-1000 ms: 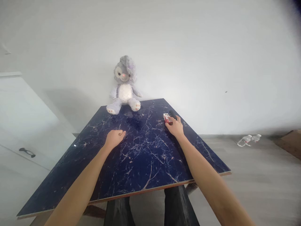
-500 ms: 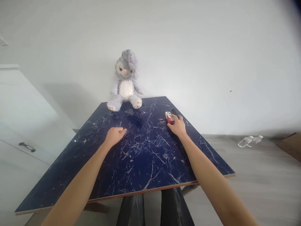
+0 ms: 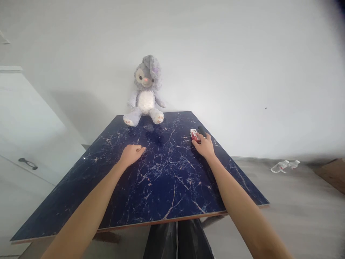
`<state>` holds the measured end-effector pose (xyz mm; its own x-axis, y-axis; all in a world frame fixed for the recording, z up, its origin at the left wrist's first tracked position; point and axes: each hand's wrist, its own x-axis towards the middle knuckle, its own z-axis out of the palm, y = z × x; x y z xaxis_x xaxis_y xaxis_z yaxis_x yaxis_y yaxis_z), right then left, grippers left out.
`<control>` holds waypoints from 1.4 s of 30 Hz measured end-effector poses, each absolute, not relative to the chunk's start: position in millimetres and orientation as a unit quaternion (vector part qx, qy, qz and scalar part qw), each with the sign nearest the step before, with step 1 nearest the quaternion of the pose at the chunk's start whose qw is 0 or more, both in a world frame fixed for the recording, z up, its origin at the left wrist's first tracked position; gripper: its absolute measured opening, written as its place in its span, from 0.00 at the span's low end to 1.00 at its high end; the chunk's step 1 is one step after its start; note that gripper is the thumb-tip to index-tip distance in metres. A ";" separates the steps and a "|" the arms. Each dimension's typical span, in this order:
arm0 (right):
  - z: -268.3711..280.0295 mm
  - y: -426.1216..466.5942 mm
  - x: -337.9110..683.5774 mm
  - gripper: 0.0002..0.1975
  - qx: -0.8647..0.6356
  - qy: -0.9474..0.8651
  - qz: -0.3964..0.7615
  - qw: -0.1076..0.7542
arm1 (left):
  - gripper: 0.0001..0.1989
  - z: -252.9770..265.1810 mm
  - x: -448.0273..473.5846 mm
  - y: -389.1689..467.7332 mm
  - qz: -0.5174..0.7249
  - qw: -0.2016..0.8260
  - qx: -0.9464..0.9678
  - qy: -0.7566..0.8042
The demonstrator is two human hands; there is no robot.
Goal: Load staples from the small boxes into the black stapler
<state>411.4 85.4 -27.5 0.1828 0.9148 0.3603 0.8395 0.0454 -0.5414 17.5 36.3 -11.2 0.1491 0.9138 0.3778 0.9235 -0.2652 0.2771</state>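
Note:
My right hand (image 3: 204, 144) is at the right side of the blue marbled table (image 3: 161, 187), its thumb and fingers around the near part of a small red-and-white box (image 3: 193, 134). The box lies on the tabletop, partly hidden by my fingers. Just beyond my fingers is a black object (image 3: 201, 130), mostly covered, whose kind I cannot make out. My left hand (image 3: 131, 154) rests on the table left of the middle, curled into a loose fist with the thumb toward the right. Nothing shows in it.
A grey-and-white plush toy (image 3: 146, 97) sits at the table's far edge against the wall. To the left stands a white cabinet (image 3: 27, 126) with a dark handle (image 3: 28, 163). Clear plastic bottles (image 3: 285, 166) lie on the floor at right, near a cardboard box (image 3: 331, 175).
The view has shifted slightly. Both hands keep nearly the same places, with my right hand still around the box. My legs under the table have moved closer together.

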 end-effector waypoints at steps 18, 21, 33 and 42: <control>-28.4 96.2 431.3 0.29 -0.725 -0.487 0.165 0.458 | 0.16 -8.3 12.8 39.3 -0.340 -0.017 -0.684 -0.645; -29.3 96.1 429.8 0.28 -0.726 -0.498 0.152 0.450 | 0.14 -11.5 12.7 40.8 -0.335 -0.040 -0.695 -0.635; -26.2 95.3 418.2 0.30 -0.738 -0.529 0.143 0.393 | 0.14 -11.8 14.0 39.3 -0.295 -0.062 -0.743 -0.598; -28.8 98.9 424.0 0.28 -0.711 -0.576 0.137 0.380 | 0.15 -9.0 -2.1 33.9 -0.305 -0.003 -0.734 -0.607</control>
